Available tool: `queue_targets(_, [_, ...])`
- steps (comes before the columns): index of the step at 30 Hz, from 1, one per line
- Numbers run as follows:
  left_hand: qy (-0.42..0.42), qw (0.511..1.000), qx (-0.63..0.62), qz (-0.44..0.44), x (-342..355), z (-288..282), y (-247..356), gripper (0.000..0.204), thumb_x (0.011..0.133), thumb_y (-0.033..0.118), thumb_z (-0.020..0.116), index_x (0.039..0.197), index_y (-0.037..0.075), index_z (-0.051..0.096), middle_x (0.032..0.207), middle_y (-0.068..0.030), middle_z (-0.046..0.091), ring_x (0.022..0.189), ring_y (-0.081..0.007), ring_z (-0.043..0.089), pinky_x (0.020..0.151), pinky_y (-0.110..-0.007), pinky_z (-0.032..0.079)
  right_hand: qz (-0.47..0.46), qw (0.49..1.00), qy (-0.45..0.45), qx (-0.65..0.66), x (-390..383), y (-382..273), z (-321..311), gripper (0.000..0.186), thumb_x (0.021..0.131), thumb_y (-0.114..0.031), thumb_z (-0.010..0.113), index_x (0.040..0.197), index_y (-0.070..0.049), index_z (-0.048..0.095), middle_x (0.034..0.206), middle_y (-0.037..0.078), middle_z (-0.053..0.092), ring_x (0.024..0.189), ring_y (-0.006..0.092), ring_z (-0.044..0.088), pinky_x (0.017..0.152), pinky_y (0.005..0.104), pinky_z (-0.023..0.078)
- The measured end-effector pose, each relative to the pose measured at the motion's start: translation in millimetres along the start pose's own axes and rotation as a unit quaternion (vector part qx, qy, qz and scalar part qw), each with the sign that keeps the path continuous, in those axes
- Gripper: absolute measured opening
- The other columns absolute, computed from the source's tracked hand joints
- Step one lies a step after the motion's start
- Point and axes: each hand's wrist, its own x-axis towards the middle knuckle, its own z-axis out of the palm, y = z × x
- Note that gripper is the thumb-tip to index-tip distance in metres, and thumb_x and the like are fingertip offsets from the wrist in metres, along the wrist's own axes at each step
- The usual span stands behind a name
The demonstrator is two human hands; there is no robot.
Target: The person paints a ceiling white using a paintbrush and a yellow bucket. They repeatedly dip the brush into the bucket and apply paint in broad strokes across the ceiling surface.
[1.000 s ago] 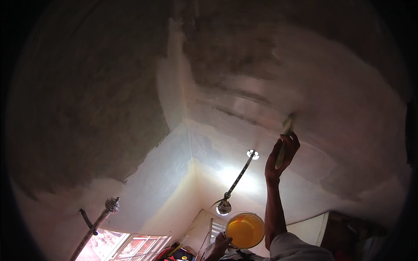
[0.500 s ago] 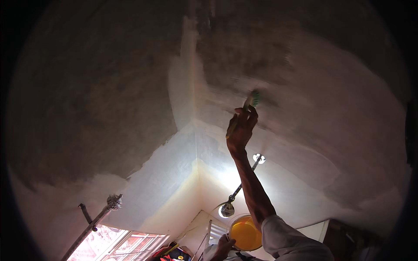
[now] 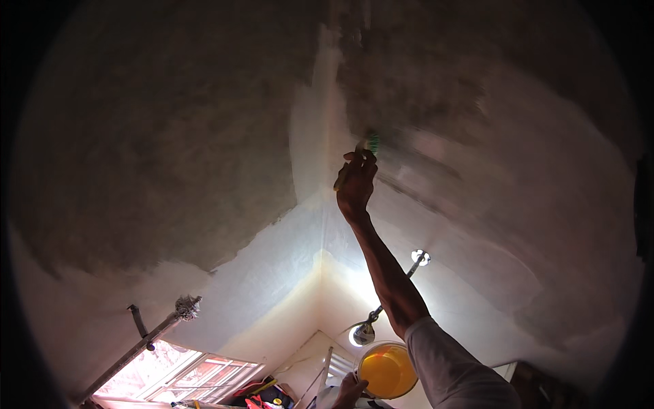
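Note:
My right hand is raised high at the centre, its fingers wrapped round a brush with green bristles. The brush head, slightly blurred, is against the patchy grey and whitish overhead surface, just right of a pale seam. Low at the centre, my left hand grips the left side of a bucket of yellow-orange liquid, partly behind my right sleeve.
A hanging lamp on a dark stem is behind my right forearm. At lower left, a rod with a bushy finial crosses above a barred window. Assorted red and dark items lie near the window.
My right hand and brush have swept left and upward toward the seam. My left hand still holds the bucket low. The view has shifted slightly, moving the seam rightward in the picture.

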Motion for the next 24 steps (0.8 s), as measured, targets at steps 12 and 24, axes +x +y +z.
queue_targets(12, [0.015, 1.000, -0.019, 0.014, 11.4, -18.0, -29.2, 0.037, 0.080, 0.021, 0.069, 0.098, 0.002, 0.042, 0.092, -0.0132, 0.052, 0.078, -0.0301, 0.063, 0.052, -0.042, 0.060, -0.030, 0.997, -0.043, 0.055, 23.7, -3.2, 58.3, 0.025, 0.081, 0.000, 0.058, 0.104, -0.009, 0.055, 0.115, 0.012, 0.046, 0.098, 0.0316, 0.052, 0.076, 0.0427, 0.051])
queue_targets(24, [0.025, 0.999, -0.023, 0.032, 17.3, -31.7, -40.9, 0.038, 0.081, 0.022, 0.069, 0.100, 0.003, 0.042, 0.095, -0.0129, 0.054, 0.080, -0.0298, 0.063, 0.054, -0.043, 0.060, -0.149, 0.959, 0.071, 0.230, 48.5, 21.0, 52.7, 0.023, 0.075, 0.008, 0.056, 0.094, -0.005, 0.057, 0.102, 0.015, 0.054, 0.098, 0.0323, 0.055, 0.086, 0.0397, 0.045])
